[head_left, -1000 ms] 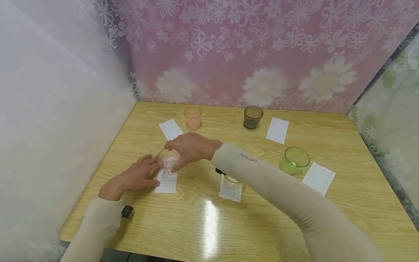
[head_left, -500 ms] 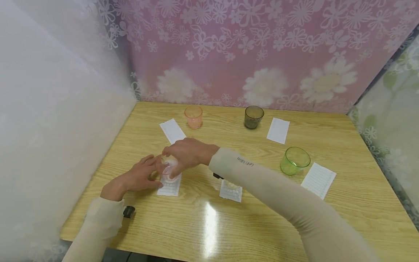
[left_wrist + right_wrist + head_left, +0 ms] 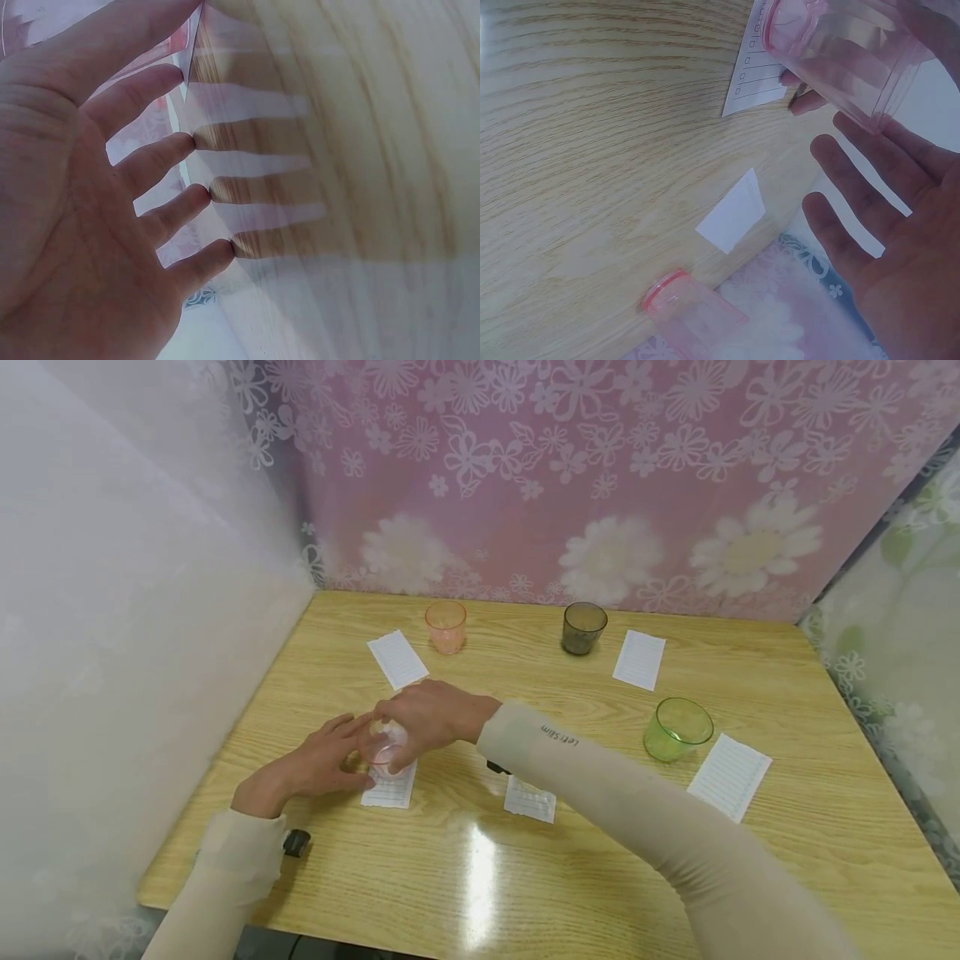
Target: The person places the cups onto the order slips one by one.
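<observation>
A clear pink cup [image 3: 383,748] is upright over a lined paper slip [image 3: 391,796] at the table's left. My right hand [image 3: 429,717] grips it near the rim, thumb and index finger on its sides; in the right wrist view the other fingers extend beside the cup [image 3: 840,64]. Whether its base touches the paper is hard to tell. My left hand [image 3: 315,760] rests beside the cup, fingers spread. The left wrist view has the fingertips of that hand [image 3: 112,187] on the wood, with the thumb by the paper's edge.
Behind stand an orange-pink cup [image 3: 446,628] near a slip [image 3: 397,658] and a dark grey cup [image 3: 583,630] near another slip [image 3: 640,659]. Rightward are a green cup [image 3: 678,730] and its slip [image 3: 730,777]. My forearm mostly hides a cup on a slip [image 3: 529,804].
The right hand has brought the pink cup slightly nearer over the paper slip, and the slip has shifted a little. The left hand stays almost still beside it.
</observation>
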The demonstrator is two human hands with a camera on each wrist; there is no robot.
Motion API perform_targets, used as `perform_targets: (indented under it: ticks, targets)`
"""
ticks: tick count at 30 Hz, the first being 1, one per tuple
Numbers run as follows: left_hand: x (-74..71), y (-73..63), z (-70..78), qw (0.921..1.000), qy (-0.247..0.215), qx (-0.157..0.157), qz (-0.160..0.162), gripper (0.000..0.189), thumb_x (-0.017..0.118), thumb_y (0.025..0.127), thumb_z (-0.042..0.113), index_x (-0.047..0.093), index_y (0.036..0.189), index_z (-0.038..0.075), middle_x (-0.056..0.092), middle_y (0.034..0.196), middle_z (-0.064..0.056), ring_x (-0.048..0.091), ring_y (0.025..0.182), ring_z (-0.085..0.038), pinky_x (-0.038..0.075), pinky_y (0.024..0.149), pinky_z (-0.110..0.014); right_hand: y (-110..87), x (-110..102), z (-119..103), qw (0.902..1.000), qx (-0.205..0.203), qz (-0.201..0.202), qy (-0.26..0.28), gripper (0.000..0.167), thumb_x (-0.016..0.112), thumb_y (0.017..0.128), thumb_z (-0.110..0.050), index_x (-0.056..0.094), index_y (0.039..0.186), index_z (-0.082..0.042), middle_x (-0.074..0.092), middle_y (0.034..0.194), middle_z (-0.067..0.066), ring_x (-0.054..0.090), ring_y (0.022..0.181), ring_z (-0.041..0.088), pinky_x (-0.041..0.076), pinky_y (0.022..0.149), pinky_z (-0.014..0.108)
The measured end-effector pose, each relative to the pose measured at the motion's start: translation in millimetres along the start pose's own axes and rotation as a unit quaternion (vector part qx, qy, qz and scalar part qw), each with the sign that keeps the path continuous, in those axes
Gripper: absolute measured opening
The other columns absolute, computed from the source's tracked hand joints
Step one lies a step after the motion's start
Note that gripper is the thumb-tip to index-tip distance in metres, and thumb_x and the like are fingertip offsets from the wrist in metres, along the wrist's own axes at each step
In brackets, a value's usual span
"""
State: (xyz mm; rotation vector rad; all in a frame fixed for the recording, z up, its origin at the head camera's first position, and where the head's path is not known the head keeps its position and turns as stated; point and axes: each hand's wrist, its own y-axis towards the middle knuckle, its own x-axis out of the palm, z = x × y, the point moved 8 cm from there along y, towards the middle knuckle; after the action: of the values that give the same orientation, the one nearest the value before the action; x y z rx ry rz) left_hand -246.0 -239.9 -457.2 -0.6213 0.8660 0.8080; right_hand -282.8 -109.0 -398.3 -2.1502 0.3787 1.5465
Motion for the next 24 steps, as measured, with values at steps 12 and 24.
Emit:
perform_targets:
  ticks: [12,24]
  targets:
    - [3.1,3.9,0.0,0.9998,0.013,-0.005,-0.016,0.074,0.083,0.098,0.031,0.054,0.161,0.006,0.028,0.177,-0.025,0.020,0.158,-0.067,0.020,0.122,-0.085,-0.2,1.3,1.3,0.9999,0.006,0.004,-0.013,0.080,0.083,0.090,-0.062,0.060,0.155,-0.021,0.073,0.144,-0.004,0.071,0.118,0.013,0.054,0.107,0.037]
    - [-4.8,3.7,-16.6,0.9986,-0.005,0.041,0.032,0.065,0.079,0.099,0.018,0.055,0.158,0.004,0.039,0.167,-0.036,0.031,0.150,-0.068,0.030,0.115,-0.085,-18.0,-26.1,27.2,0.9989,0.038,0.010,0.026,0.087,0.057,0.098,-0.076,0.041,0.170,-0.029,0.054,0.166,-0.001,0.053,0.151,0.019,0.051,0.116,0.045]
